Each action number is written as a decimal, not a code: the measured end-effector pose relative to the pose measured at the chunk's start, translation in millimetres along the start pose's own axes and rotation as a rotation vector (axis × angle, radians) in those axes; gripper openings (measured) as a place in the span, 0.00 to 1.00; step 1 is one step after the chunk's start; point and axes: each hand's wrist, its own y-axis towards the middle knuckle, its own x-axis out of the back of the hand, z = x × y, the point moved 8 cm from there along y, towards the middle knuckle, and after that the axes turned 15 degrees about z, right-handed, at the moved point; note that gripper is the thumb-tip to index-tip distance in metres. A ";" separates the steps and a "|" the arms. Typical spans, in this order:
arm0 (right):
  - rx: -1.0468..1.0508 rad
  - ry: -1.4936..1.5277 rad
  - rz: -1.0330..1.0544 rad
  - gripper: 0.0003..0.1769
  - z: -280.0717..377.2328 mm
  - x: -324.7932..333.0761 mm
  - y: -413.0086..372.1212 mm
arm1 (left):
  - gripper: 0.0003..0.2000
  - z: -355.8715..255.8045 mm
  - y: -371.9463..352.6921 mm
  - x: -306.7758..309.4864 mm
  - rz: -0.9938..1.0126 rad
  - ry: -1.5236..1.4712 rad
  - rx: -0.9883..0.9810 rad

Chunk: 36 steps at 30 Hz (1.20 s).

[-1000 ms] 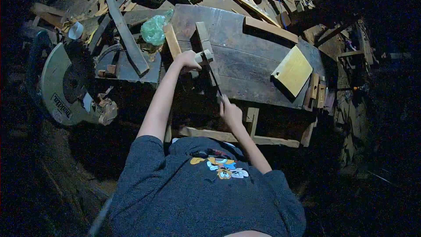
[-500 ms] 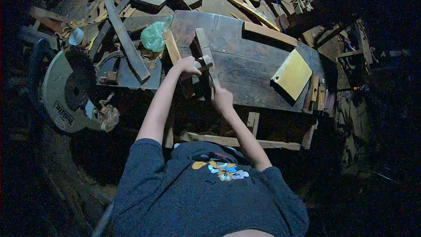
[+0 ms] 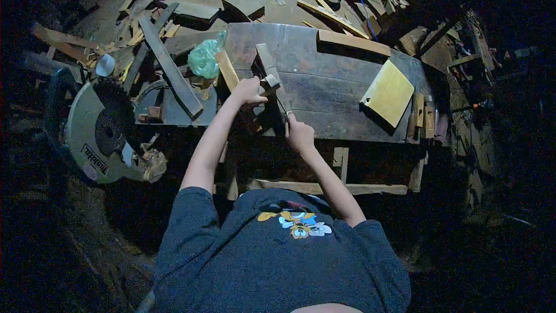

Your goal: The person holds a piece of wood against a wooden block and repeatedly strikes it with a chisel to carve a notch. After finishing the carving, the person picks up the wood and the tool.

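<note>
At the bench's left part, my left hand [image 3: 249, 91] is closed around a small wooden block [image 3: 270, 81], whose pale end shows beyond the fingers. The block rests against or on a longer wooden piece [image 3: 265, 58]; exact contact is hard to see. My right hand [image 3: 301, 135], nearer the front edge, is wrapped around the handle of a thin-bladed hand tool [image 3: 282, 104]. Its blade points away from me and reaches the near side of the block. Whether it is a saw or a chisel cannot be made out. Beside my left hand lies a light wooden strip [image 3: 226, 69].
The dark workbench [image 3: 324, 101] carries a yellowish board [image 3: 388, 94], a long wooden bar [image 3: 353, 44] and several handled tools [image 3: 425, 117] at the right. Left stand a circular-blade power saw [image 3: 95, 136], a green plastic bag [image 3: 204, 58] and a long plank [image 3: 169, 66].
My right hand has drawn slightly back toward me and right with the tool. My left hand still holds the block. The whole view has shifted a little.
</note>
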 end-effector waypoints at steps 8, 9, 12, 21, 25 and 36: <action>0.016 0.076 -0.012 0.12 -11.9 -6.1 -42.3 | 0.19 -3.6 -29.6 14.6 -0.298 0.066 0.183; -0.008 0.076 0.016 0.12 -12.3 -9.6 -47.3 | 0.15 -9.4 -38.2 18.3 -0.295 0.071 0.224; -0.024 0.067 0.042 0.12 -7.0 -9.9 -46.7 | 0.14 -8.7 -32.4 8.1 -0.259 0.059 0.186; -0.011 0.064 -0.063 0.06 22.8 2.1 47.6 | 0.08 7.9 -17.8 4.7 -0.411 0.067 0.200; 0.034 -0.050 -0.033 0.14 -1.3 -13.4 -23.7 | 0.07 2.2 -23.8 11.9 -0.365 0.063 0.201; -0.059 0.061 -0.045 0.09 20.7 -1.1 42.9 | 0.05 -2.1 -22.6 14.2 -0.335 0.091 0.200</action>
